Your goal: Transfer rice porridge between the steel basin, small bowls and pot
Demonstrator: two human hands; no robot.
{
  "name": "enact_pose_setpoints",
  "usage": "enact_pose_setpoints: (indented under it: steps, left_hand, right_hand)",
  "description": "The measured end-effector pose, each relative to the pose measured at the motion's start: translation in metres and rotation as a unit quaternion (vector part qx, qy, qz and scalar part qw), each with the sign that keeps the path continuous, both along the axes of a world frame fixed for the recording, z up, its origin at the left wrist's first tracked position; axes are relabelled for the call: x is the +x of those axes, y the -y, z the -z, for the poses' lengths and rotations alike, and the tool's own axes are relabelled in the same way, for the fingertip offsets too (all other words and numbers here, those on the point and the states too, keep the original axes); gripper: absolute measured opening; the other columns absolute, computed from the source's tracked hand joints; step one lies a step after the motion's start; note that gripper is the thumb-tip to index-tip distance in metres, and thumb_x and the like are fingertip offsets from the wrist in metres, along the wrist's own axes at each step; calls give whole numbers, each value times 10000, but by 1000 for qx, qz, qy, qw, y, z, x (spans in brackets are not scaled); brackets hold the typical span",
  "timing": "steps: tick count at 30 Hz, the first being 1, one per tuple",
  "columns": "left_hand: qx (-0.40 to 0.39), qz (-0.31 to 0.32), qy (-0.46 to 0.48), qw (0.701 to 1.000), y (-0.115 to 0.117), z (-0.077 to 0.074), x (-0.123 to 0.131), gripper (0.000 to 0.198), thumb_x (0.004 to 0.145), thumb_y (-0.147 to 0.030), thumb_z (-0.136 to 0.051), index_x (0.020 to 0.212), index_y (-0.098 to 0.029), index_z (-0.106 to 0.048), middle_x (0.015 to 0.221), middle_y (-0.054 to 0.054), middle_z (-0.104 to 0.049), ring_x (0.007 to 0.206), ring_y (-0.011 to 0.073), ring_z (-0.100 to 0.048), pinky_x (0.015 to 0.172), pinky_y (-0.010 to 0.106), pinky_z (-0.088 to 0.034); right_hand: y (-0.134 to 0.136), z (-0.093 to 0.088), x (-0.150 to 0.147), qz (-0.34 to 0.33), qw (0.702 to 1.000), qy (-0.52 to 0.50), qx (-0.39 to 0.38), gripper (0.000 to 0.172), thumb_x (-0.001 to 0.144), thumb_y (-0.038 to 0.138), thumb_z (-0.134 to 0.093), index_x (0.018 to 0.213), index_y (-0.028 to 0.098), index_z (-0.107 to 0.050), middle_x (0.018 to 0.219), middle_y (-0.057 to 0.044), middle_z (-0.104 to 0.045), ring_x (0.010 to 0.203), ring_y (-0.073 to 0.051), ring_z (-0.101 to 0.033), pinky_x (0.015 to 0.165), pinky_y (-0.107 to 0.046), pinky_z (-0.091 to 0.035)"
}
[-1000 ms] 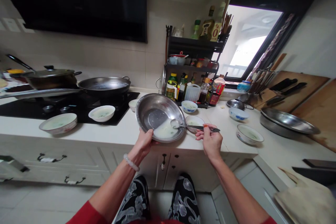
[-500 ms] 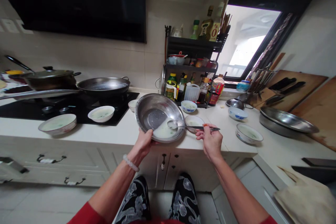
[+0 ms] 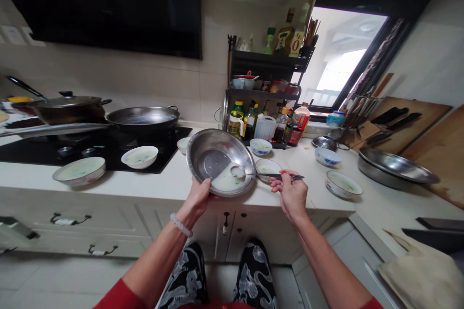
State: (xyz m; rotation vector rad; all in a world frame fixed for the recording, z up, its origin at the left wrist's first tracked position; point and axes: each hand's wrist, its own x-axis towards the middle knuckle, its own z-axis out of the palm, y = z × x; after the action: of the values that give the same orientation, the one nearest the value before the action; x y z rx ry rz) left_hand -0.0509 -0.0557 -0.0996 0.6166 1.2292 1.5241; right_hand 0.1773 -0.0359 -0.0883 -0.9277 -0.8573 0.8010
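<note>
A steel basin point(image 3: 206, 147) is tilted toward me, with whitish soup point(image 3: 225, 181) pooled at its lower right. My left hand point(image 3: 199, 194) grips the rim at the near left, its thumb over the edge. In my right hand point(image 3: 292, 193) is the dark handle of a ladle point(image 3: 238, 172), whose bowl sits at the pooled soup inside the basin. Just right of the basin, partly behind the handle, stands a small soup bowl point(image 3: 268, 166). Behind it is a blue-patterned bowl point(image 3: 261, 147) with soup in it.
Filled bowls stand at left, one wide bowl point(image 3: 80, 171) and one white bowl point(image 3: 139, 157) by the stove point(image 3: 36, 152). A frying pan point(image 3: 144, 117) rests on it. Right are another soup bowl point(image 3: 344, 185) and steel basins point(image 3: 397, 166). A condiment rack point(image 3: 266, 91) stands behind.
The ladle's bowl now looks filled with whitish soup, where it showed bare metal before. Both hands and the basin have stayed nearly in place.
</note>
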Motion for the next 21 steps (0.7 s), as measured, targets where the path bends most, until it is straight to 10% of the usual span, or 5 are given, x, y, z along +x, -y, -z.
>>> enact_pose_setpoints:
  steps: [21]
  left_hand:
    - [-11, 4, -16, 1000, -1, 1, 0, 497, 682, -87, -536, 1167, -164, -460, 862, 67, -596, 556, 135, -557, 446, 274, -503]
  right_hand:
    - [-2, -9, 8, 8, 1000, -21, 0, 285, 672, 330, -697, 818, 164, -517, 503, 22, -624, 381, -130, -577, 318, -192, -425]
